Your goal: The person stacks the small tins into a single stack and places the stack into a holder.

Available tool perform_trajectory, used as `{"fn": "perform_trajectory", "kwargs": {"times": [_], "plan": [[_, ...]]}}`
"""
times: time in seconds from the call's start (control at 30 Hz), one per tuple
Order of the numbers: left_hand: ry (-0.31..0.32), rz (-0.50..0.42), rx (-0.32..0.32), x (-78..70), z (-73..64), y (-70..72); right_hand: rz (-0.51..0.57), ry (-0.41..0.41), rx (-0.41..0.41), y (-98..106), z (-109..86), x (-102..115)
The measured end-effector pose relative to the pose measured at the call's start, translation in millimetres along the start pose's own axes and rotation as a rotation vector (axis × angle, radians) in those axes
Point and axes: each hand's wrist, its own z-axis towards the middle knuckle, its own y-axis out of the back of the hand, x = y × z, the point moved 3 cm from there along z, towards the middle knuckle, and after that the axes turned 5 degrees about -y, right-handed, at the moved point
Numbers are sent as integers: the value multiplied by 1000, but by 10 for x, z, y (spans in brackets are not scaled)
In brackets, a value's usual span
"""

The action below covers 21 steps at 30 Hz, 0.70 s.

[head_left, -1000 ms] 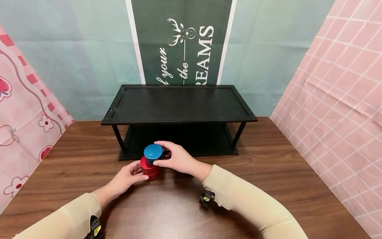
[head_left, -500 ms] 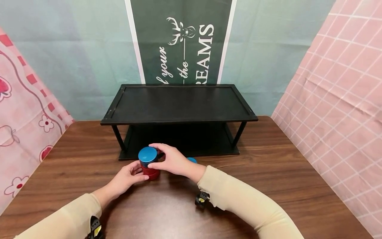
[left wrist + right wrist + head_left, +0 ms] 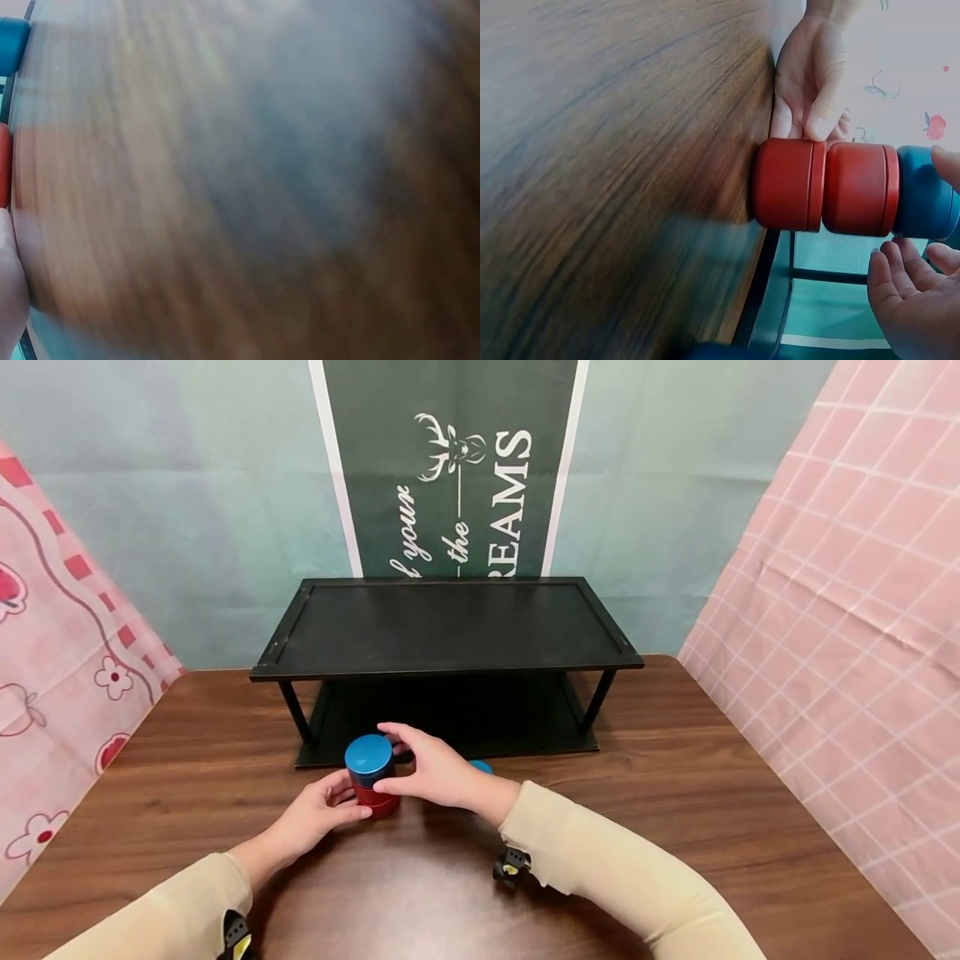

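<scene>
Three tins make one upright stack on the table (image 3: 697,827), left of its middle and well in from its far edge, near the front left corner of the one black two-tier rack (image 3: 450,627): two red, a lower red tin (image 3: 784,184) and an upper red tin (image 3: 855,187), and one blue tin (image 3: 369,756) on top. The right hand (image 3: 435,770) grips the blue tin; the left hand (image 3: 315,814) holds the lower red tin, thumb against its side. One other blue object (image 3: 481,767) shows partly behind the right wrist.
</scene>
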Motion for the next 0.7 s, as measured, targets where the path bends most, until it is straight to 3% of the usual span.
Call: {"fn": "perform_trajectory", "kwargs": {"times": [0.47,0.7], "plan": [[3,-16,-23,8,-8,-4,-6,6,-39,220,-157,-106],[4,-15,-11,16,-18,-3,-36,8,-59,348,-279,-260]]}}
